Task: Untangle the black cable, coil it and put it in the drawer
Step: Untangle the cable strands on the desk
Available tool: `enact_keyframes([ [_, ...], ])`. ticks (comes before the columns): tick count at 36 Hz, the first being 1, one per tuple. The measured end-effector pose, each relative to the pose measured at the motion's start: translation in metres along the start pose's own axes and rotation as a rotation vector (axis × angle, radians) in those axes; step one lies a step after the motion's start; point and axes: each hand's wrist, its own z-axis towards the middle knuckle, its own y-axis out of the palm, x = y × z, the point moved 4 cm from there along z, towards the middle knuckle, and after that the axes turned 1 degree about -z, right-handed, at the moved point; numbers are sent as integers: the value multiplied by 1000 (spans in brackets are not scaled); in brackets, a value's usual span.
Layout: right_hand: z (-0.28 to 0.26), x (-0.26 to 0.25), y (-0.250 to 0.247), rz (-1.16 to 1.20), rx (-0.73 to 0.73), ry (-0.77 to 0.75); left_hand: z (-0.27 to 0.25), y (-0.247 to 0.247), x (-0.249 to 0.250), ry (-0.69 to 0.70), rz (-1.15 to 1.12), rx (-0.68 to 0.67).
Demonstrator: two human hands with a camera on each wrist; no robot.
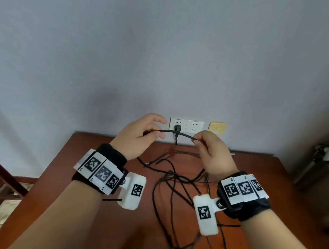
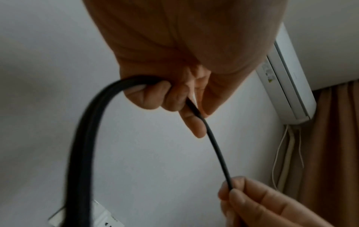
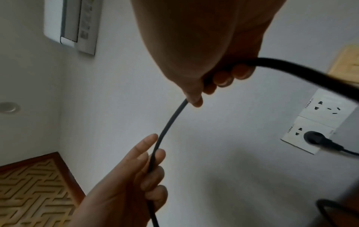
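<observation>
Head view looks down over both wrists; wrist views look up close along fingers – all share the wall sockets (image 1: 187,125)

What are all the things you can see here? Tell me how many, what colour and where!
black cable: one, black; a stretch held between both hands, the rest tangled on the table
table: one, reddish-brown wood, against the wall
wall sockets: two, white, side by side on the wall above the table
plug: one, black, in the left socket
yellow plate: one, yellow, right of the sockets
air conditioner: one, white, high on the wall
curtain: one, brown, beside the air conditioner
wrist bands: two, black with black-and-white tags, one on each wrist
left hand: grips the cable
right hand: pinches the cable
</observation>
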Motion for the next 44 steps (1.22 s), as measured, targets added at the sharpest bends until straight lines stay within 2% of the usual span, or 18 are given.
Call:
enact_keyframes([
  [5,1,0,2,-28,-16,-8,0,1,5,-20,40,56],
  [9,5,-3,-3,-58,0,-57,3,3,2,-31,153,5],
  [13,7,-2,-12,-37,-26,14,8,-8,-1,-3,232,12],
  [17,4,0,-21,-12,-24,52,10,-24,-2,16,275,105],
  [26,-9,43,-41,-90,-184,157,5,-64,-26,-65,419,231],
  [31,-11,48,-37,-81,-250,173,6,-58,-33,-89,393,235],
  [36,-7,38,-34,-23,-192,162,10,-46,-39,-140,374,188],
  [39,-2,32,-34,-57,-143,106,9,-40,-41,-192,328,172],
  [44,10,13,-58,-168,118,-96,6,-42,-45,-211,335,195],
])
